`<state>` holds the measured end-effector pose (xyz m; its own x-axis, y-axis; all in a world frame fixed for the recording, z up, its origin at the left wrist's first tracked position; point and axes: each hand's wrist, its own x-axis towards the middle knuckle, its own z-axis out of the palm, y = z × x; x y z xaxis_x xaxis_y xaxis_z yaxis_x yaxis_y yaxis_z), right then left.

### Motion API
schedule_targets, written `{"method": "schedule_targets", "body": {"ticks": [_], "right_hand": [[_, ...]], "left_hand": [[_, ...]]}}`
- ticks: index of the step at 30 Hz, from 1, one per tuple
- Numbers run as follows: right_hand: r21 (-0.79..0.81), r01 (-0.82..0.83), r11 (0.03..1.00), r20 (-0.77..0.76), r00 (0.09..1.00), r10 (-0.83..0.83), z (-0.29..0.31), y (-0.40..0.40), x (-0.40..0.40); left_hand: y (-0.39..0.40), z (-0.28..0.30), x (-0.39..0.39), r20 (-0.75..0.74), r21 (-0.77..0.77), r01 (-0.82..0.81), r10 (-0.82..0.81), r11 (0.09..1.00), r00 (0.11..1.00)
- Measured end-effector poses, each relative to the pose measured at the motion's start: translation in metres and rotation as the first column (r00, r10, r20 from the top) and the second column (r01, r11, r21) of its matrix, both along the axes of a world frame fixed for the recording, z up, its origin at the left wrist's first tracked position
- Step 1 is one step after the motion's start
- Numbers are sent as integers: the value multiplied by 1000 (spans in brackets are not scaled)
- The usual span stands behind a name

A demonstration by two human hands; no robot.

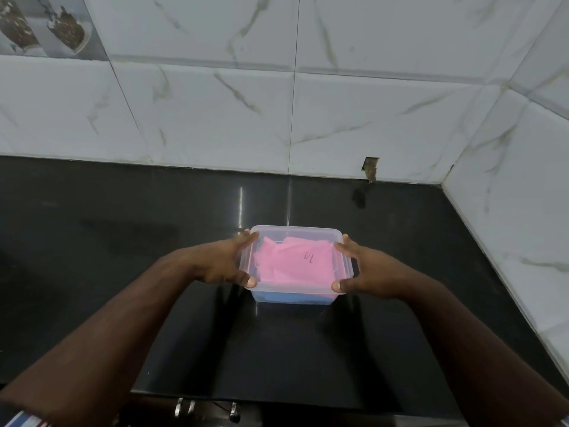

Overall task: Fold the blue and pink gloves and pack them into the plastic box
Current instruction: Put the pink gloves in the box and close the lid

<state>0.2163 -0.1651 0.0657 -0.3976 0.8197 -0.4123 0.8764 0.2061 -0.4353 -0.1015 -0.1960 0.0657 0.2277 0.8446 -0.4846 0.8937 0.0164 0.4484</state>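
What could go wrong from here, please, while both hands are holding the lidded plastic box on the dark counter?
The left hand and right hand grip the plastic box only at its corners, so it might slip on the glossy counter. The pink glove lies high under the lid, which may not seat fully.

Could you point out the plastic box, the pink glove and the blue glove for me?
plastic box (297, 232): head view, on its far rim.
pink glove (292, 263): head view, middle of the folded top layer inside the box.
blue glove (292, 298): head view, on the strip seen through the box's near wall.
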Motion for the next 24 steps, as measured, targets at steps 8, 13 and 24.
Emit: {"method": "schedule_targets", "body": {"ticks": [8, 13, 24], "right_hand": [[360, 26, 933, -75, 997, 2, 3, -46, -14], [335, -109, 936, -49, 990, 132, -17, -66, -37], [320, -126, 939, 25, 992, 125, -26, -36, -48]], "left_hand": [[-37, -6, 31, 38, 463, -99, 91, 881, 995], [-58, -25, 61, 29, 524, -29, 16, 851, 999], [-29, -36, 63, 1, 528, 7, -9, 849, 1000]]}}
